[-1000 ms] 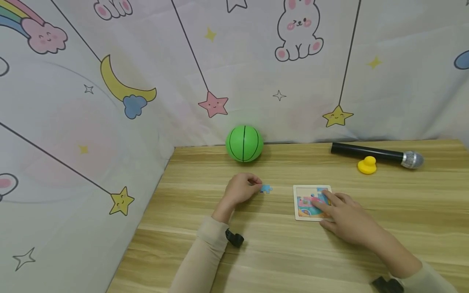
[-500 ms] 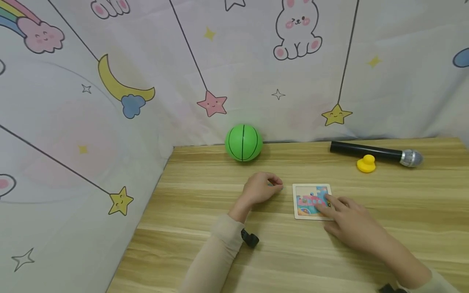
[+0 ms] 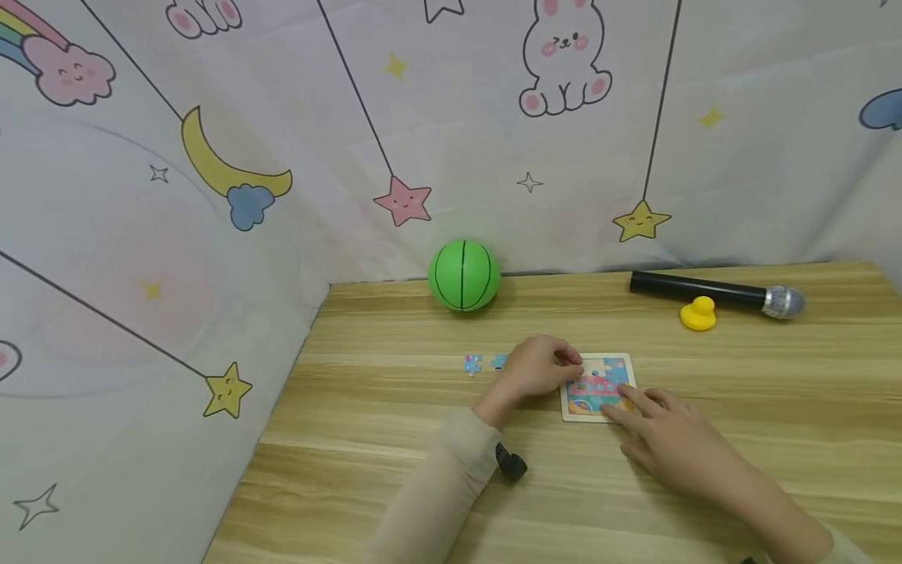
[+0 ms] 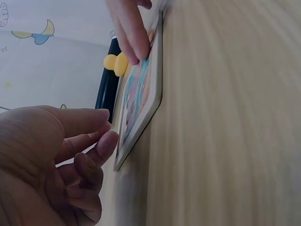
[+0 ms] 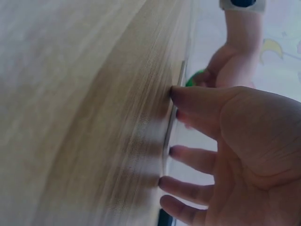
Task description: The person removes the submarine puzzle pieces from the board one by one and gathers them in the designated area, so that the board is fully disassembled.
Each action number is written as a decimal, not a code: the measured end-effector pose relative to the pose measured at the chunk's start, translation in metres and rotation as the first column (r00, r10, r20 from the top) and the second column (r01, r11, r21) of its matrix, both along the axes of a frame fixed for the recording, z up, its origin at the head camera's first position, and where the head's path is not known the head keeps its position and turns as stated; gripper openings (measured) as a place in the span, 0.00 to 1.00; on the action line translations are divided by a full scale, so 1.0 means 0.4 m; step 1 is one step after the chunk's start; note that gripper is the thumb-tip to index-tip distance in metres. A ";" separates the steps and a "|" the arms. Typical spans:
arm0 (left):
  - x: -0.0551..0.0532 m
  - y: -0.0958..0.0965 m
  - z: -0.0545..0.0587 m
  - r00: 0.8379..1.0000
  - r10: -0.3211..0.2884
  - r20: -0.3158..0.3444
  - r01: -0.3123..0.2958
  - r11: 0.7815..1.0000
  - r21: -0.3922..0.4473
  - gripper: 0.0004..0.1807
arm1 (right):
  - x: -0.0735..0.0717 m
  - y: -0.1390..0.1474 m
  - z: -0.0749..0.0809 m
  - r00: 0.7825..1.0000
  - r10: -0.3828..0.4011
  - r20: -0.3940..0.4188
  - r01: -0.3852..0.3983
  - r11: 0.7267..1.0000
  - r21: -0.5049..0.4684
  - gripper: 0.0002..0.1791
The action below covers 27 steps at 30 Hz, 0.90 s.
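A small square jigsaw puzzle (image 3: 597, 417) with a pale frame lies on the wooden table, its pink and blue picture partly filled in. Bare cream backing shows along its upper part. My left hand (image 3: 539, 366) is over the puzzle's left edge, thumb and forefinger pinched together on what looks like a puzzle piece, almost wholly hidden by the fingertips. My right hand (image 3: 672, 435) rests spread-fingered on the puzzle's lower right side. To the left lie two loose blue puzzle pieces: one puzzle piece (image 3: 473, 364) in full sight, the other puzzle piece (image 3: 499, 361) partly behind my left hand.
A green ball (image 3: 464, 276) stands at the table's back edge against the printed cloth (image 3: 486, 117). Back right, a yellow rubber duck (image 3: 698, 314) sits in front of a black microphone (image 3: 712, 291).
My left hand has travelled right, from beside the loose pieces to the puzzle's left edge, uncovering two pieces. My right fingers have slid slightly down on the puzzle.
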<state>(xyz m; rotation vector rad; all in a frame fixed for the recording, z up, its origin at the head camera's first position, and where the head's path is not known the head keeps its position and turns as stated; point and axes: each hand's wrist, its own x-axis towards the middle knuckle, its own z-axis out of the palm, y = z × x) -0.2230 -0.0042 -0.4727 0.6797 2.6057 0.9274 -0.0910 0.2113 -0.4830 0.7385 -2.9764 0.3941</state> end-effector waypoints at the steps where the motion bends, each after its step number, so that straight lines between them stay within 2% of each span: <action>1: 0.001 0.007 -0.002 1.000 -0.004 0.002 0.004 1.000 -0.005 0.04 | 0.000 0.000 -0.001 1.000 0.001 -0.004 -0.001 1.000 0.002 0.28; 9: 0.003 0.060 -0.027 1.000 -0.020 -0.003 0.020 0.999 -0.037 0.06 | 0.001 0.002 -0.004 1.000 0.012 -0.014 -0.012 1.000 0.003 0.27; 13: 0.007 0.079 -0.035 1.000 -0.009 -0.002 0.009 0.999 -0.047 0.06 | 0.001 0.004 -0.004 1.000 0.015 -0.022 -0.015 1.000 -0.007 0.28; 23: 0.019 0.103 -0.037 0.999 0.047 -0.006 -0.047 0.996 -0.072 0.04 | 0.002 0.006 -0.009 1.000 0.017 -0.018 -0.017 1.000 -0.017 0.28; 27: 0.020 0.107 -0.036 0.999 0.050 -0.010 -0.051 0.996 -0.071 0.03 | 0.004 0.006 -0.008 1.000 0.017 -0.024 -0.018 1.000 -0.026 0.28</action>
